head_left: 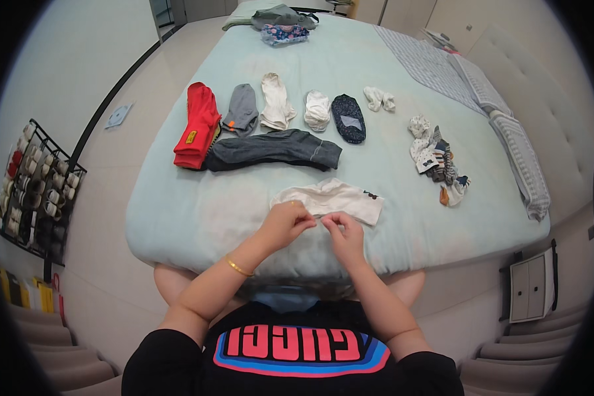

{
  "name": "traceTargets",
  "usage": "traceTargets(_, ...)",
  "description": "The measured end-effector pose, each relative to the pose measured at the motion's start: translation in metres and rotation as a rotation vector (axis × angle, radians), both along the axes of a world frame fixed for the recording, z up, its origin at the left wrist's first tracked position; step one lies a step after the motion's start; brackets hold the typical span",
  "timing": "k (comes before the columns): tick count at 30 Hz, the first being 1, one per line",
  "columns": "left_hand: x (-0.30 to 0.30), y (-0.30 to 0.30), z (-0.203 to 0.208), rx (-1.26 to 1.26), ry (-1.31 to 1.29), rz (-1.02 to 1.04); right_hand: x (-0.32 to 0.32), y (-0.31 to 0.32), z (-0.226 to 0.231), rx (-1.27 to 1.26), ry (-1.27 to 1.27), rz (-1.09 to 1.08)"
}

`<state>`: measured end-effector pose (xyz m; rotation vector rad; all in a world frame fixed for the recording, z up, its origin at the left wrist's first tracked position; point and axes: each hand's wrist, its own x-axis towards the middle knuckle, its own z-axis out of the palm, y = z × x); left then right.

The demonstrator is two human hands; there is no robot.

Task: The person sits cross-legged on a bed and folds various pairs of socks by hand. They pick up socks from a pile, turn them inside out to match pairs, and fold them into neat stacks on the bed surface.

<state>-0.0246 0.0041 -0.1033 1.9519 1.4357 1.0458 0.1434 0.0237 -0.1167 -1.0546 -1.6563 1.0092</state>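
Note:
A long white sock (336, 198) with small dark marks near its right end lies flat close to the bed's front edge. My left hand (287, 223) is over the sock's near left side, thumb and fingers pinched together. Facing it, my right hand (343, 237) makes a similar pinch at the sock's near edge. The two sets of fingertips are a small gap apart, and whatever may be between them is too small to make out. Beyond the white sock lies a dark grey pair of long socks (274, 150), with red socks (197, 125) at its left end.
Behind lie grey socks (241, 109), white socks (276, 102), a white bundle (317, 111), a dark speckled sock (348, 119) and small white socks (379, 99). Patterned small socks (435, 155) are heaped at right. A shoe rack (39, 191) stands left, a small cabinet (532, 289) right.

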Motion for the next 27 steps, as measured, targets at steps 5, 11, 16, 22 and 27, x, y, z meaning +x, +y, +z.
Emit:
traceTargets(5,-0.006,-0.053,0.010,-0.136,0.029,-0.183,0.025,-0.037,0.013,0.060,-0.135,0.245)
traceTargets(11,-0.004,-0.103,-0.039,-0.202,0.428,-0.426,0.044,-0.068,-0.010,0.212,-0.711,0.705)
traceTargets(16,-0.014,-0.051,0.025,-0.269,0.240,-0.030,0.035,-0.036,0.032,-0.034,-0.562,0.442)
traceTargets(22,0.008,0.064,-0.015,0.366,0.181,0.205,0.021,0.095,-0.002,0.536,-0.655,-0.113)
traceTargets(27,0.015,0.093,-0.016,-0.254,0.182,0.091,0.020,0.120,-0.011,0.218,-0.661,0.079)
